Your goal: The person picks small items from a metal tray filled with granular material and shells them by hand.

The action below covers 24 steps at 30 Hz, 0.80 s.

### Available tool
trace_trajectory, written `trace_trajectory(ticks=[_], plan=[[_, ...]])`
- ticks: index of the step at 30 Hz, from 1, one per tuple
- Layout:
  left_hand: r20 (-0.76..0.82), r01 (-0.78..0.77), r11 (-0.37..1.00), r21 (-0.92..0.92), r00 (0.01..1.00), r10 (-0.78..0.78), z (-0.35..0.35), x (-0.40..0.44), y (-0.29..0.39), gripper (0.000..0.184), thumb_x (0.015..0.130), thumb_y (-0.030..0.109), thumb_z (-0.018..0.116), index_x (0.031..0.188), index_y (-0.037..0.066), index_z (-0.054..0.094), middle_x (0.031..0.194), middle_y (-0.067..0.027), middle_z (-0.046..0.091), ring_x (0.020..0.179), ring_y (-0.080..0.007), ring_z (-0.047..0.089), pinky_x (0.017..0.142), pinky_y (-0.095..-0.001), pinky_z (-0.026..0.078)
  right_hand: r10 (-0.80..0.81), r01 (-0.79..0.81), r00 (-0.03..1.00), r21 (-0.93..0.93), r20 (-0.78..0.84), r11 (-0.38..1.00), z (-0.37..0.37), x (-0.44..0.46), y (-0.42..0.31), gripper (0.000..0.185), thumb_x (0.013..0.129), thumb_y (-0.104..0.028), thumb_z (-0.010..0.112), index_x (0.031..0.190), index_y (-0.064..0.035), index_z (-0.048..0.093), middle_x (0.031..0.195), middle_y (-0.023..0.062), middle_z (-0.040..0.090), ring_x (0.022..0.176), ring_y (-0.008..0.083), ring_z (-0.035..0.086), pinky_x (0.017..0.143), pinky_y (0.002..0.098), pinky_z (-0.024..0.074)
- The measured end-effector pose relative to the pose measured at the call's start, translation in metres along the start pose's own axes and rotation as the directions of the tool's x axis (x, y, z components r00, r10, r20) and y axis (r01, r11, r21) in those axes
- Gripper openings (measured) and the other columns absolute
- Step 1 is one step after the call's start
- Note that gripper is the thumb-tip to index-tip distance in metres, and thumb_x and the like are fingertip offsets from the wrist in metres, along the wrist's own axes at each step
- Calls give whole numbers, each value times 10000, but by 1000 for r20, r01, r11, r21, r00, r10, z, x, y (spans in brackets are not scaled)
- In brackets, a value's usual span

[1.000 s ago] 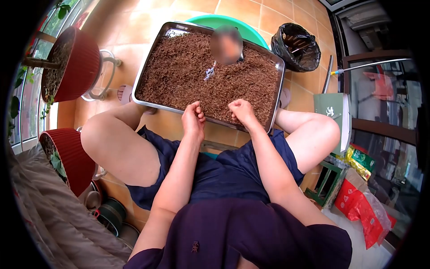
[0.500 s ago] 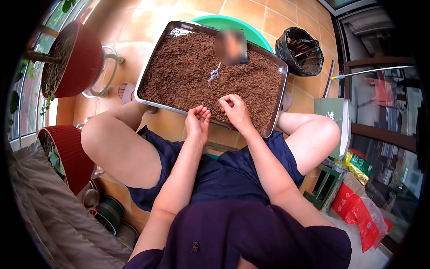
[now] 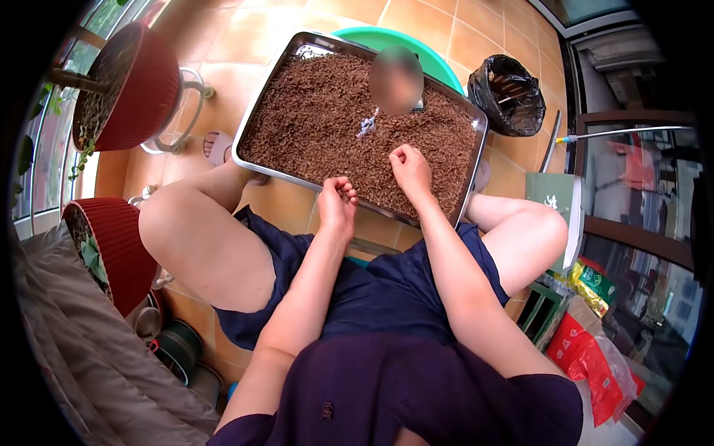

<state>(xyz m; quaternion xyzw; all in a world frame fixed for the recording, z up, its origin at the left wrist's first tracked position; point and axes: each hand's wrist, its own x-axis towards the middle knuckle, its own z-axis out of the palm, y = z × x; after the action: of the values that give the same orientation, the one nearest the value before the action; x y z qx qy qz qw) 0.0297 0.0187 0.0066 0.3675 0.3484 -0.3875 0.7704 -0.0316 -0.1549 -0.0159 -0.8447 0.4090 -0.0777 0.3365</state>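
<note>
The two hands are at work at the near side of a wide metal tray [image 3: 281,177], and I judge that they deal with small amounts of the loose brown material [image 3: 312,111] inside it. The left hand [image 3: 338,212] is at the near rim, with the palm turned upward and the fingers curled and partly open. Whether some small pieces lie in it, I cannot tell. The right hand [image 3: 411,175] is over the material, its fingers bent and the tips near to the thumb, like a narrow pinch; I cannot see if they hold anything, or how completely they close. For such fine pieces, I think a light and exact pinch is needed, with the left palm kept level.

The brown material looks dry, coarse and crumbly. It covers most of the tray in an uneven layer, while some bare metal shows at the far left corner. A small whitish-blue thing [image 3: 366,126] lies on it, beyond the hands. The tray is between the person's knees, and a green basin [image 3: 428,53] shows past its far edge. A bin with black bag [image 3: 524,119] stands near the right side.
</note>
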Motion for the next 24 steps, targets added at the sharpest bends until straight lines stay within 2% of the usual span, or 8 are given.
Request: trace_trajectory(ticks=[2,3,6,11,14,17,20,24], plan=[[-1,4,1000,15,1000,-4,2,-1,-4,156,929,200,491,860,72,550,713,-12,543,618,-124,518,548,-253,422,152,-174,983,243,106,954,1,0,23,106,856,-194,663,837,-92,644,832,53,653,696,195,642,621,353,509],[5,9,1000,26,1000,-9,3,-1,-5,158,929,200,491,860,71,552,711,-12,544,617,-124,519,547,-253,423,252,-348,932,445,262,825,-20,-9,8,110,865,-217,661,870,-108,652,822,6,662,683,110,631,589,288,498],[34,29,999,45,999,-31,5,0,-9,162,930,202,492,866,68,558,711,-13,549,618,-124,523,548,-254,425,308,-540,842,704,443,462,-41,-24,5,121,866,-232,669,898,-118,641,830,-25,650,699,84,625,608,256,500],[77,64,995,71,995,-70,2,1,-14,150,935,195,480,896,69,553,731,-15,546,654,-130,522,579,-253,444,261,-608,788,774,558,180,-50,-30,8,101,858,-204,637,909,-136,581,864,28,601,796,187,617,714,357,525],[75,76,993,87,994,-83,2,5,-19,161,940,199,472,904,65,553,729,-18,545,651,-131,523,576,-253,446,248,-623,769,777,589,86,-54,-30,10,108,843,-212,616,894,-134,562,863,36,599,789,195,618,715,358,528],[65,77,991,110,994,-84,3,3,-22,168,943,202,467,909,62,553,729,-18,547,647,-131,523,575,-253,448,236,-595,791,800,565,77,-54,-30,19,110,835,-222,591,873,-132,543,853,42,595,786,202,620,704,367,532],[52,65,990,125,996,-72,4,0,-21,172,946,204,466,911,61,555,729,-17,549,645,-129,523,573,-253,449,278,-520,845,822,456,233,-58,-30,19,98,844,-216,571,864,-129,532,850,48,592,768,193,620,679,367,534],[67,62,984,169,995,-74,6,-1,-25,182,951,212,473,920,59,567,730,-8,551,639,-119,519,572,-249,447,252,-419,908,765,335,489,-53,-29,23,102,908,-198,560,866,-109,532,793,31,597,662,119,610,574,280,532]])
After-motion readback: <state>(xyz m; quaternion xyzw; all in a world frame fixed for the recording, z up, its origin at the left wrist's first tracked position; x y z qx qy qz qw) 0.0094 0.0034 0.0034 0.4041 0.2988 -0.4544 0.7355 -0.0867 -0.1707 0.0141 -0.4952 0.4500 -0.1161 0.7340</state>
